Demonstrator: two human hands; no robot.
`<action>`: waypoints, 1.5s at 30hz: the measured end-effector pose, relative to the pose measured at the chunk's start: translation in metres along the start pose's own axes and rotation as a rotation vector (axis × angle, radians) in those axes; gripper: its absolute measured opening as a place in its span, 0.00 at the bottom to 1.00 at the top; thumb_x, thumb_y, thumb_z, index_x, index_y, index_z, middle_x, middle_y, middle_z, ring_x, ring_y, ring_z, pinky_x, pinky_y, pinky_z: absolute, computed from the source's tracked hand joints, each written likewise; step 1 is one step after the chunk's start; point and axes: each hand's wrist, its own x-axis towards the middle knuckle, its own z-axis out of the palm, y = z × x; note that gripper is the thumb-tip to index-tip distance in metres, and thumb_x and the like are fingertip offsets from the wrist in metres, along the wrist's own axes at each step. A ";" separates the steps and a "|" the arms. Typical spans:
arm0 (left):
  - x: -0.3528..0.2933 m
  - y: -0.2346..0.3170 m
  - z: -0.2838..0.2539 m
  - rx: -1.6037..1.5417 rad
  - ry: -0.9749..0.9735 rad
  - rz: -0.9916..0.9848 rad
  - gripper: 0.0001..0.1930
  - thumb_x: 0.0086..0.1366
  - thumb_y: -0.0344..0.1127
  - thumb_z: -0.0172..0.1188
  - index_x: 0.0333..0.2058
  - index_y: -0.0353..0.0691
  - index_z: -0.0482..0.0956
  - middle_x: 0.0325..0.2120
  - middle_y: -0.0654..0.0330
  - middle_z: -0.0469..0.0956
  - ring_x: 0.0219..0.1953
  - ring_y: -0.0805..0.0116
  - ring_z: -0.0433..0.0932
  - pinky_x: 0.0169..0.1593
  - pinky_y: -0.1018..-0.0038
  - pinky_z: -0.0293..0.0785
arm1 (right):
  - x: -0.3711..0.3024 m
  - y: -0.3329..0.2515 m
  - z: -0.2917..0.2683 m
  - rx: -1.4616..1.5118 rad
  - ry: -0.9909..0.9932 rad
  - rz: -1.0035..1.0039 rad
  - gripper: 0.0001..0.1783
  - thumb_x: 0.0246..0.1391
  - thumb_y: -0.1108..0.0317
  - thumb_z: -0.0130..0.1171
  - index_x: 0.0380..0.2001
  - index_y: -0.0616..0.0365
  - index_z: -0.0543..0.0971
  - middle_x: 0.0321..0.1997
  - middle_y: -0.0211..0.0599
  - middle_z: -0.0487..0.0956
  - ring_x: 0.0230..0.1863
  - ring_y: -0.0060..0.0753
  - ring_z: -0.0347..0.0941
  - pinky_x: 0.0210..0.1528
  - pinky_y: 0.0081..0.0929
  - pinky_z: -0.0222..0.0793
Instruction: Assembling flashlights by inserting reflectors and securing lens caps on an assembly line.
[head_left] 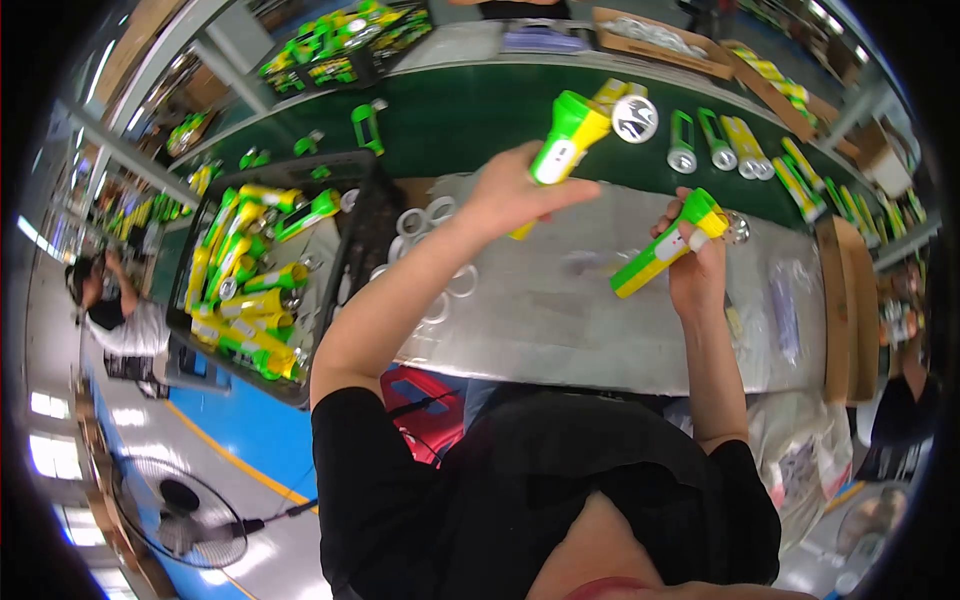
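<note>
My left hand (pixel 510 195) is raised over the far left part of the worktop, its fingers wrapped behind a green and yellow flashlight (pixel 567 145) and its thumb stretched out. That flashlight tilts up toward the far side. In my right hand (pixel 694 262) is a second green and yellow flashlight (pixel 655 258), slanted with its wide head up and to the right. Just beside that head, a shiny silver reflector piece (pixel 737 228) shows; whether my fingers hold it I cannot tell. White rings (pixel 437 308) lie on the grey worktop (pixel 540 340) left of my hands.
A black crate (pixel 345 255) full of flashlights stands at the left. Along the green conveyor belt (pixel 460 110) are more flashlights (pixel 683 140), a silver-faced one (pixel 634 119) among them. A cardboard box (pixel 840 300) and clear plastic bag (pixel 785 310) are at the right. Other people sit nearby.
</note>
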 end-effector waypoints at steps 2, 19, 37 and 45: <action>0.023 -0.010 0.016 0.242 -0.079 0.008 0.40 0.47 0.67 0.70 0.44 0.34 0.75 0.26 0.55 0.80 0.24 0.68 0.80 0.28 0.73 0.76 | -0.019 -0.009 -0.028 -0.029 0.109 0.027 0.26 0.54 0.63 0.60 0.54 0.63 0.69 0.39 0.35 0.72 0.39 0.31 0.71 0.45 0.32 0.68; 0.012 -0.090 0.106 0.484 0.110 0.617 0.22 0.62 0.44 0.63 0.49 0.35 0.76 0.46 0.52 0.77 0.48 0.55 0.76 0.49 0.63 0.72 | -0.094 -0.012 -0.056 -0.137 0.044 0.250 0.37 0.57 0.42 0.57 0.55 0.66 0.68 0.36 0.38 0.75 0.35 0.31 0.72 0.40 0.29 0.68; -0.099 -0.036 0.036 0.232 -0.043 0.635 0.21 0.51 0.36 0.71 0.44 0.38 0.80 0.38 0.60 0.82 0.31 0.67 0.76 0.33 0.76 0.71 | -0.086 0.030 0.036 -0.517 -0.628 0.375 0.30 0.59 0.57 0.60 0.58 0.63 0.66 0.47 0.40 0.76 0.49 0.31 0.72 0.52 0.30 0.67; -0.103 -0.031 0.045 0.437 -0.136 0.802 0.25 0.61 0.55 0.58 0.48 0.41 0.79 0.46 0.60 0.81 0.51 0.54 0.76 0.52 0.61 0.63 | -0.090 0.049 0.042 -0.229 -0.546 0.462 0.24 0.65 0.59 0.54 0.58 0.62 0.65 0.43 0.35 0.74 0.41 0.25 0.73 0.42 0.25 0.71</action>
